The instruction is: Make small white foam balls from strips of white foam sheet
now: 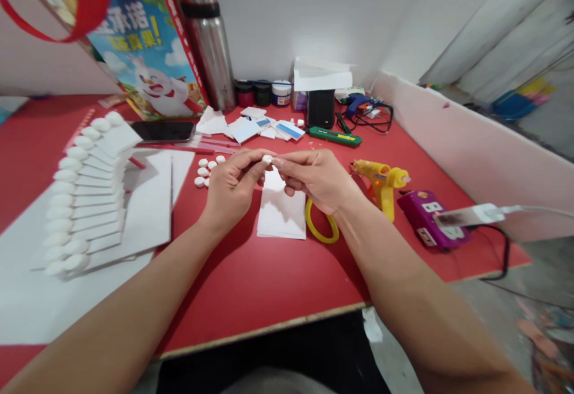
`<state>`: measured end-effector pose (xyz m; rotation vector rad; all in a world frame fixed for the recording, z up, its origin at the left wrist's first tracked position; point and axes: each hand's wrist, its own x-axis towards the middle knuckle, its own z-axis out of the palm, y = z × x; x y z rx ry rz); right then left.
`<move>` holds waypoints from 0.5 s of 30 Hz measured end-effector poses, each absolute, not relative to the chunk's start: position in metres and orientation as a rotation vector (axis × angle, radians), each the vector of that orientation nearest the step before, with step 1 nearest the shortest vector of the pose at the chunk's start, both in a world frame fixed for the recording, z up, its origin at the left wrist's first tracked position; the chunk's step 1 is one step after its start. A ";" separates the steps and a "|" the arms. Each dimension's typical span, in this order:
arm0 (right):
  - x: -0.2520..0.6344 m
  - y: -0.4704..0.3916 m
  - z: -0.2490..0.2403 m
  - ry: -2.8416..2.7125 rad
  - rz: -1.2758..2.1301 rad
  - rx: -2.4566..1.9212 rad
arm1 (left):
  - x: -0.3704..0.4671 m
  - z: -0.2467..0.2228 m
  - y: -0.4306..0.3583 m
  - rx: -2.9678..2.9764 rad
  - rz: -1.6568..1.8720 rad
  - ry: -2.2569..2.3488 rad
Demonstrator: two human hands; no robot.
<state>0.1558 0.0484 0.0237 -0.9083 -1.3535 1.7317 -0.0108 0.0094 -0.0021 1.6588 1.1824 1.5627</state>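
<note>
A small white rounded piece (267,159) is pinched between the fingertips of both hands, above the middle of the red table. My left hand (233,182) grips it from the left with thumb and forefinger. From the other side, my right hand (316,179) closes its fingertips on the same piece. Beneath the hands lies a stack of white paper (281,217), partly in their shadow. Several similar white pieces (203,171) sit beside my left hand, some hidden behind it. A yellow ring (323,240) rests under my right wrist.
At left, white discs (65,188) top a curved row of white strips (96,208). A yellow glue gun (381,179) and purple power strip (426,220) stand right. Behind are a phone (164,131), green cutter (335,137), paper scraps (244,130), steel flask (208,47) and bag (152,65).
</note>
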 end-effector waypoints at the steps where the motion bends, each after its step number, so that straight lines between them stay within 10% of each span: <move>1: 0.155 0.048 0.023 -1.411 1.631 -0.945 | -0.010 -0.003 0.010 1.619 1.573 1.177; 8: 0.144 0.036 0.020 -1.829 0.586 -1.113 | 0.001 -0.006 0.007 1.499 1.676 1.178; 15: 0.135 0.024 0.020 -1.817 0.512 -1.062 | 0.006 -0.003 0.003 1.755 1.836 1.389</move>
